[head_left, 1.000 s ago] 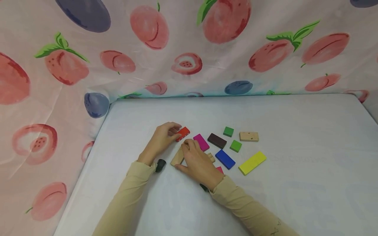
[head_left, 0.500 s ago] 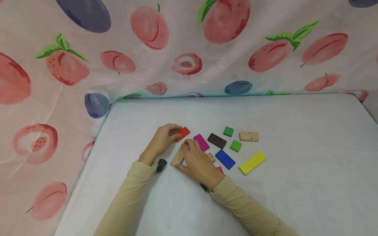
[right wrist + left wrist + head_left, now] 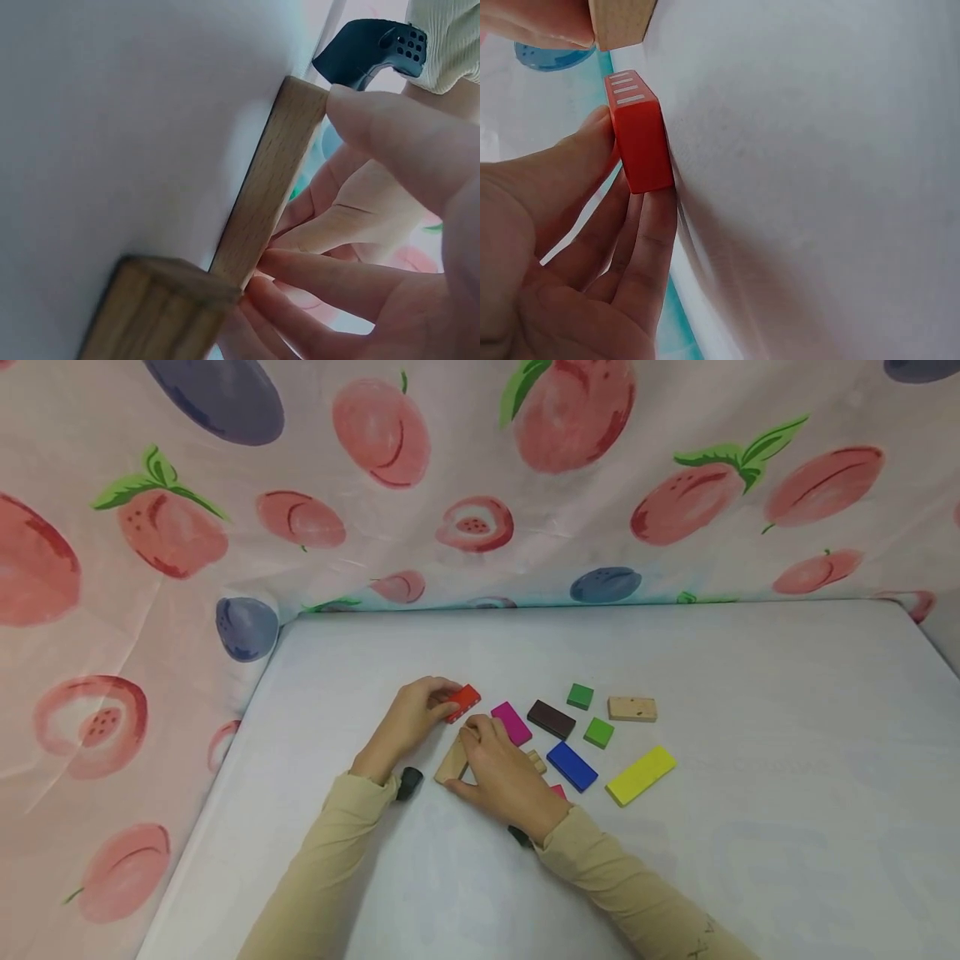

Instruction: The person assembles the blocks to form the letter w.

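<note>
on table (image 3: pixel 780 710), left hand (image 3: pixel 412 712) pinching red block (image 3: pixel 643 142); right hand (image 3: pixel 510 772), arched, gripping wooden block (image 3: pixel 451 762)

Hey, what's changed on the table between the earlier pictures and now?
Very little. The left hand edged slightly nearer the person, and the red rectangular block with white marks that it pinches shifted a touch to the left. No release shows. The right hand kept its grip on the plain wooden rectangular block, and the other visible blocks stayed put.
</note>
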A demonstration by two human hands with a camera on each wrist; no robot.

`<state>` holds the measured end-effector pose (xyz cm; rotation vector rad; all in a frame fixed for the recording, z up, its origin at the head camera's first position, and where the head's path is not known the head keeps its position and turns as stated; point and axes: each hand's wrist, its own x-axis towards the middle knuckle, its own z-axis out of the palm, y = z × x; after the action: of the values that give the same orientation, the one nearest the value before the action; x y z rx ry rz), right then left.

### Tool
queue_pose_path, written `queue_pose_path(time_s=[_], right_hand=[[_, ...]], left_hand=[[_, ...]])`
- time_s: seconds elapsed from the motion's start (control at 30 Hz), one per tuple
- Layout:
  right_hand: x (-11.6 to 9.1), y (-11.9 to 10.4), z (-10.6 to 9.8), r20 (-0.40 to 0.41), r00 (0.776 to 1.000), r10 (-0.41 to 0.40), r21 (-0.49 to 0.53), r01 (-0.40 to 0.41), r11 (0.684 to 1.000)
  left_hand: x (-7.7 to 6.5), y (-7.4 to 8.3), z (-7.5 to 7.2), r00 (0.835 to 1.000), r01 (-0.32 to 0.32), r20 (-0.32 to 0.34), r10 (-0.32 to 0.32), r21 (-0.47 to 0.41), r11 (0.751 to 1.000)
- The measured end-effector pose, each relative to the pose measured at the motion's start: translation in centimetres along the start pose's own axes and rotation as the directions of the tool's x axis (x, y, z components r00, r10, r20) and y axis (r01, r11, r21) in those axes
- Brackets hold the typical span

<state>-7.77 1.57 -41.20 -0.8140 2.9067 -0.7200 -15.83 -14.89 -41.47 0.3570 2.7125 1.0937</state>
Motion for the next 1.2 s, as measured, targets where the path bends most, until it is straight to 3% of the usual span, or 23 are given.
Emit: queue_pose_path(time_s=[0.3, 1.2], right_hand=[[0.1, 0.3, -0.2, 0.022, 1.0, -0.006, 0.019, 0.006, 1.0], [0.4, 1.5, -0.9, 0.151, 0.988, -0.03, 0.202, -0.001, 0.979]], left_hand=[[-0.1, 0.1, 0.0, 1.0, -0.008, -0.002, 0.008, 0.005, 1.0], [-0.3, -0.2, 0.0, 1.0, 0.019, -0.024, -0.019, 0.001, 1.0]])
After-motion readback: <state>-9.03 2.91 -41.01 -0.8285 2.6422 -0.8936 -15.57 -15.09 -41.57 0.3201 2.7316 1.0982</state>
